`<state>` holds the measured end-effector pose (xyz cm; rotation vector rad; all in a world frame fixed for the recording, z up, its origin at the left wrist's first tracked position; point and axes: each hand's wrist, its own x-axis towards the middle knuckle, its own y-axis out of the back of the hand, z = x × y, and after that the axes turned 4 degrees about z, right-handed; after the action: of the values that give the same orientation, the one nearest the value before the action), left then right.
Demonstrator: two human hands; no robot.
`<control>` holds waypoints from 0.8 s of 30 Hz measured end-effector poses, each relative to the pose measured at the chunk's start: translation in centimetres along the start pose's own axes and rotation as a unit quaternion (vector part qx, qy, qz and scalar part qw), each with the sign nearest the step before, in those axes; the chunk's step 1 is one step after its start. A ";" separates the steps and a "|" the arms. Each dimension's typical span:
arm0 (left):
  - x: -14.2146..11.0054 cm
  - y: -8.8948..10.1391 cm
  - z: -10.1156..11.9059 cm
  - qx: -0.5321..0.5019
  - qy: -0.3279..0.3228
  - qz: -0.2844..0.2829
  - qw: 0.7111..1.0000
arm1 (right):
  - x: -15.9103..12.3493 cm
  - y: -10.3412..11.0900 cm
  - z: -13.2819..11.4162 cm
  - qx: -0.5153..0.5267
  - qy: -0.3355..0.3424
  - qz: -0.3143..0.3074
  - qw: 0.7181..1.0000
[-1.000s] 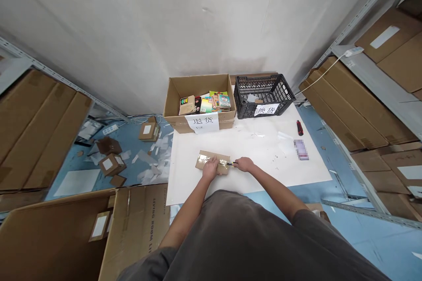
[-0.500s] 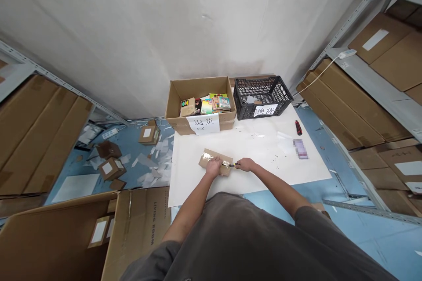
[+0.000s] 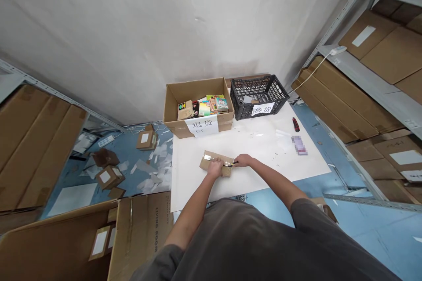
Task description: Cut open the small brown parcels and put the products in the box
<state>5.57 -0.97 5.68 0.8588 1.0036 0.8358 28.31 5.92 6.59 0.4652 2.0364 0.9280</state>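
Note:
A small brown cardboard box (image 3: 206, 161) with shiny clear tape along its top lies on the white table. My left hand (image 3: 216, 167) grips it from above near the middle, fingers curled over the top. My right hand (image 3: 243, 160) is closed round a thin dark utility knife (image 3: 235, 163). The knife's tip is at the right end of the box, by the tape; whether it has gone through cannot be made out.
Behind stand an open carton (image 3: 180, 128) of small books and packs and a black plastic crate (image 3: 242, 111). A red-and-black cutter (image 3: 296, 124) and a blurred purple item (image 3: 299, 145) lie right. A big open carton (image 3: 141, 228) is at lower left. Shelves flank the table (image 3: 257, 175).
My right hand has tilted the knife, its tip still at the box's right end. My left hand stays on the box. The whole view has shifted slightly with the head.

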 end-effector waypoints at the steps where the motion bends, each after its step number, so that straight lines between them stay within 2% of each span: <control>1: 0.0 0.0 0.0 -0.003 0.002 0.000 1.000 | 0.1 0.2 0.1 -0.006 0.006 -0.008 1.000; 3: 0.1 0.0 -0.1 -0.011 0.009 -0.002 1.000 | 0.0 0.6 0.8 0.001 0.002 -0.030 1.000; 6: 0.2 0.1 -0.3 -0.024 0.016 -0.001 1.000 | -0.8 0.6 1.7 0.074 -0.042 -0.068 0.994; 8: 0.1 0.2 -0.4 -0.032 0.012 0.008 0.999 | -1.5 -0.5 1.7 0.147 -0.070 -0.081 0.983; 10: -0.4 0.1 -0.4 -0.040 0.006 0.023 0.999 | -2.6 -2.5 1.2 0.222 -0.082 -0.073 0.969; 12: -0.8 0.0 -0.4 -0.047 -0.001 0.036 0.998 | -4.0 -5.2 0.5 0.297 -0.095 -0.038 0.949; 15: -1.2 -0.1 -0.8 -0.072 -0.009 0.052 0.996 | -6.3 -9.3 -0.1 0.375 -0.143 0.055 0.914; 18: -0.5 0.1 -1.8 -0.069 -0.021 0.075 0.995 | -8.2 -12.1 -0.5 0.427 -0.200 0.135 0.872; 20: 0.6 0.4 -2.6 -0.043 -0.029 0.069 0.996 | -8.9 -13.1 -0.9 0.450 -0.223 0.164 0.849; 24: 2.9 0.5 -4.1 -0.013 -0.011 0.000 1.000 | -9.2 -13.2 -2.1 0.471 -0.256 0.185 0.824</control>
<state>2.56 2.70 3.92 0.8433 0.9719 0.8367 32.05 -9.29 2.38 1.5021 1.7793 -0.1213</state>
